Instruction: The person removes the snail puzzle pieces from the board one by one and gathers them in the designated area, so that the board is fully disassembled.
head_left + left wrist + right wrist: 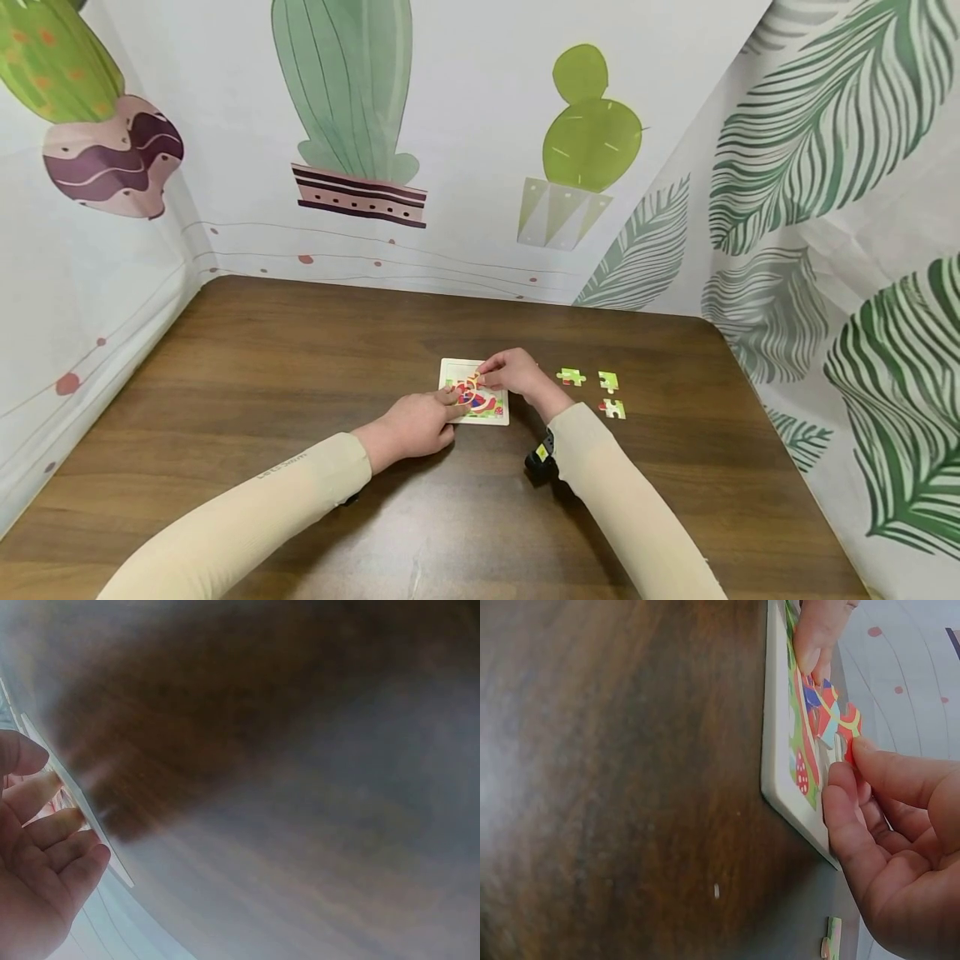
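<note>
Hands (420,423) (513,372) partly cover the puzzle board (491,422); loose pieces (571,377) (three) lie rightward.

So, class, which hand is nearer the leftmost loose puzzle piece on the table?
Right. The right hand is just left of that loose piece; the left hand is farther left, touching the puzzle.
</note>
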Available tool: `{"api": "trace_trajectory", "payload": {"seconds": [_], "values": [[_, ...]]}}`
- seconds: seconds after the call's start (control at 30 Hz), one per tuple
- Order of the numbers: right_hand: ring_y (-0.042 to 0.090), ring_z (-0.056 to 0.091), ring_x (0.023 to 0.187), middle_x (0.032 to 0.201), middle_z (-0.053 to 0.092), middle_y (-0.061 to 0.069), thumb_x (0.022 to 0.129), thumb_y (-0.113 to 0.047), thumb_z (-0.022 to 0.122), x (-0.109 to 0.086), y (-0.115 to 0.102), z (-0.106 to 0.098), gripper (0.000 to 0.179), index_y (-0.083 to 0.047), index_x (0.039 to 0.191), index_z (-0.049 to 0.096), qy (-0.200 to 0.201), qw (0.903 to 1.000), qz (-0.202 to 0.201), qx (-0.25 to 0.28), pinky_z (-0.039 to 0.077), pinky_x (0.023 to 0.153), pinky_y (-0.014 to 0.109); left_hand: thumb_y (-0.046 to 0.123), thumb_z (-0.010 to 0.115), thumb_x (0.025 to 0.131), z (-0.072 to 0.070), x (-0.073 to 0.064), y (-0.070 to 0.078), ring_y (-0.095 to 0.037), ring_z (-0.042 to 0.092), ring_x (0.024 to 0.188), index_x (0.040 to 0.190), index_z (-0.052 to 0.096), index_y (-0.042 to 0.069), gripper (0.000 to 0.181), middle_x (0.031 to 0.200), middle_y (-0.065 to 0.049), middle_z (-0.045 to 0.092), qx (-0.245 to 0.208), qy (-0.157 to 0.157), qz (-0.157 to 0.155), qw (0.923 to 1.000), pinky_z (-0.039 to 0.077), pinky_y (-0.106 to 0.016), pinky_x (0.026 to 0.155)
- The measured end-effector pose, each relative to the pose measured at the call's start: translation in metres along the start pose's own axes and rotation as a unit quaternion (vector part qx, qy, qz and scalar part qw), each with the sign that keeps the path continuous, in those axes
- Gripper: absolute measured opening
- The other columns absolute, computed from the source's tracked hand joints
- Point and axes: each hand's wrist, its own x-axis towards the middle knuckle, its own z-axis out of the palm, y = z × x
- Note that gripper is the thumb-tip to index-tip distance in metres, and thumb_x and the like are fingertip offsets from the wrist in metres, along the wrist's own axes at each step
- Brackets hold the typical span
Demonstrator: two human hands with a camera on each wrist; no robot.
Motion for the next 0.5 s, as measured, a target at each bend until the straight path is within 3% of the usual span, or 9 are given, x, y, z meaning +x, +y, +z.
{"api": "trace_trajectory", "payload": {"seconds": [0.5], "values": [[0.007, 0.064, 0.076, 0.104, 0.076, 0.016, 0.093, -0.003, 0.071, 0.0022, -0.0011, -0.0004, 0.019, 0.005, 0.109, 0.075, -0.003, 1.0, 0.008, -0.004, 0.062, 0.079, 0.026, 0.016, 0.064, 0.09, 0.0003, 0.0, -0.0004, -0.032, 0.066, 0.129, 0.13, 0.071, 0.008, 0.042, 0.139, -0.018, 0.066, -0.006, -0.004, -0.007, 1.0, 0.06, -0.046, 0.091]]}}
